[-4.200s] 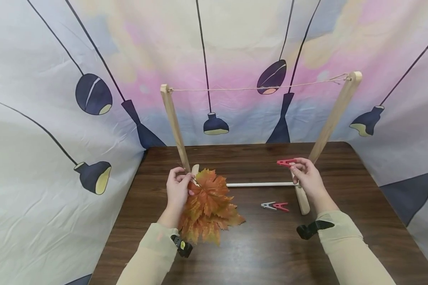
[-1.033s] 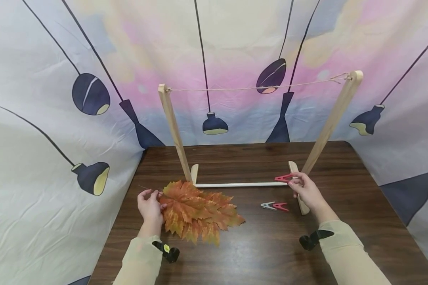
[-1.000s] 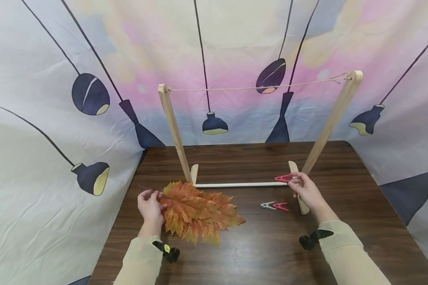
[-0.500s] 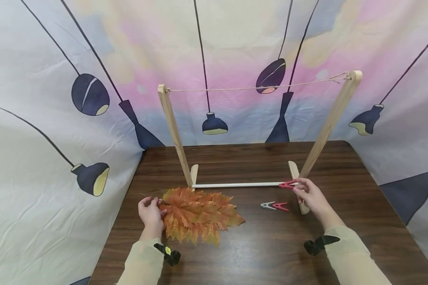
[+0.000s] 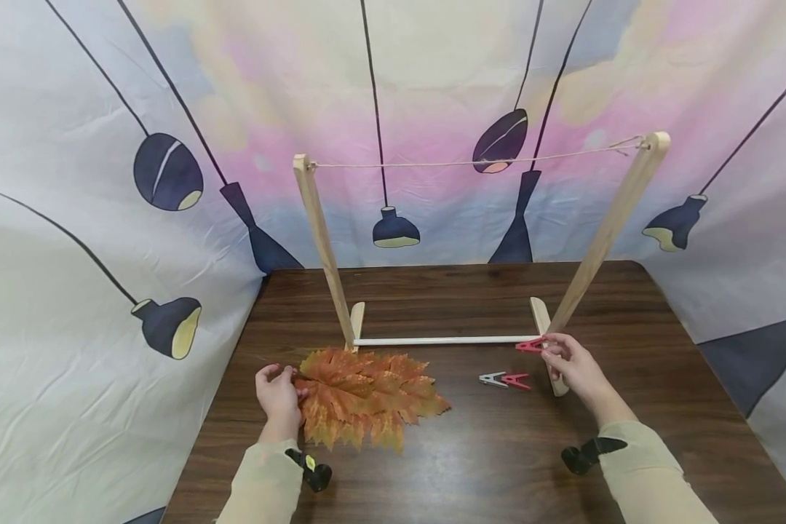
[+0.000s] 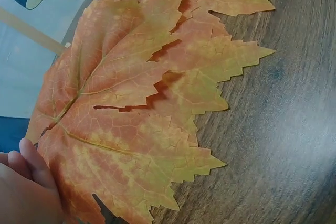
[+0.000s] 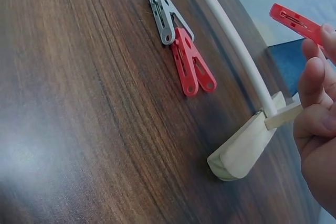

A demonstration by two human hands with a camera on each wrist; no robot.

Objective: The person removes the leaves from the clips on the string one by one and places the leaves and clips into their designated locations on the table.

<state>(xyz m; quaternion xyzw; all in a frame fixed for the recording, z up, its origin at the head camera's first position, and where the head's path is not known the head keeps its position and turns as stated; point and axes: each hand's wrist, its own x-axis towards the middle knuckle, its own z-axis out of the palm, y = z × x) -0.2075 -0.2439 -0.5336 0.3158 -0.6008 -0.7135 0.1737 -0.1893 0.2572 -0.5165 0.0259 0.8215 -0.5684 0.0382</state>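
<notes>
**Red peg pinched at the right, leaf pile touched at the left**

A red clothes peg [image 5: 530, 345] is pinched between the fingers [image 7: 315, 80] of the right hand [image 5: 573, 367]; in the right wrist view only its far end [image 7: 295, 22] is seen, the rest being covered by a fingertip and cut off by the frame edge. The peg is held just above the bench [image 5: 498, 451], close to the right foot of the wooden stand [image 5: 550, 342].

The left hand [image 5: 278, 397] is laid at the stem end of a pile of orange leaves [image 5: 367, 397]. Its fingers [image 6: 34, 163] are curled at the edge of the top leaf [image 6: 126, 108], but whether a stem is pinched or merely touched cannot be told: in the left wrist view the hand is mostly cut off at the corner, and in the head view the fingertips are small and partly hidden by the leaves. The pile lies flat on the bench, just in front of the stand's left foot; the number of leaves in it cannot be counted.

A grey peg [image 7: 164, 17] and a second red peg [image 7: 191, 69] are seen lying side by side, touching, on the bench in front of the stand's white crossbar [image 5: 445, 340]. A string [image 5: 471, 161] is stretched between the tops of the two posts.
</notes>
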